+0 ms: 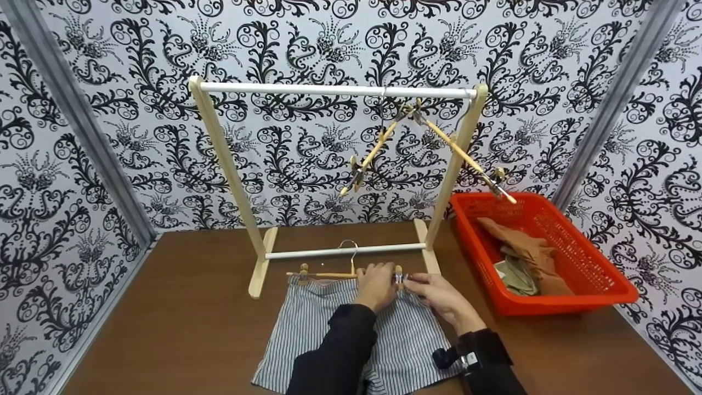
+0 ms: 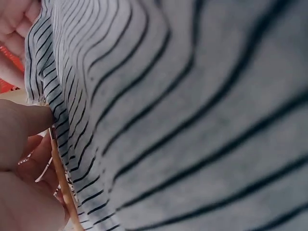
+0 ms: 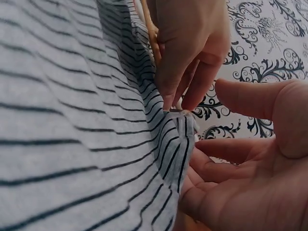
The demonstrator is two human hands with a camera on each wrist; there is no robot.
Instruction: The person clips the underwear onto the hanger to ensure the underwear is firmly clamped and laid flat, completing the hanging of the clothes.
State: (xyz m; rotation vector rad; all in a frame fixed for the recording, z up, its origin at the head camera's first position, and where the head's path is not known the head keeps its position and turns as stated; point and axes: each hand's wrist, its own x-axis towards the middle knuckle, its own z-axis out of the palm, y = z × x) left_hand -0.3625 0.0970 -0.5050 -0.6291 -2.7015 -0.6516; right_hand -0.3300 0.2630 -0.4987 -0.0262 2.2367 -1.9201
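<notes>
Grey-and-black striped shorts [image 1: 307,323] lie on the table, their waistband along a wooden clip hanger [image 1: 329,275]. One clip [image 1: 303,274] sits at the left of the waistband, another clip [image 1: 399,277] at the right. My left hand [image 1: 377,285] grips the hanger beside the right clip; in the left wrist view its thumb [image 2: 33,118] presses at the waistband. My right hand [image 1: 441,299] is at the waistband's right corner. In the right wrist view its fingers [image 3: 221,154] touch the cloth from behind, while the thumb [image 3: 245,96] stands apart from it.
A wooden rack [image 1: 225,153] with a white top rail [image 1: 307,89] stands behind the shorts. Two clip hangers hang at its right end, one hanger [image 1: 378,145] beside another hanger [image 1: 460,151]. A red basket [image 1: 576,300] holding folded brown and olive cloth [image 1: 526,252] is at the right.
</notes>
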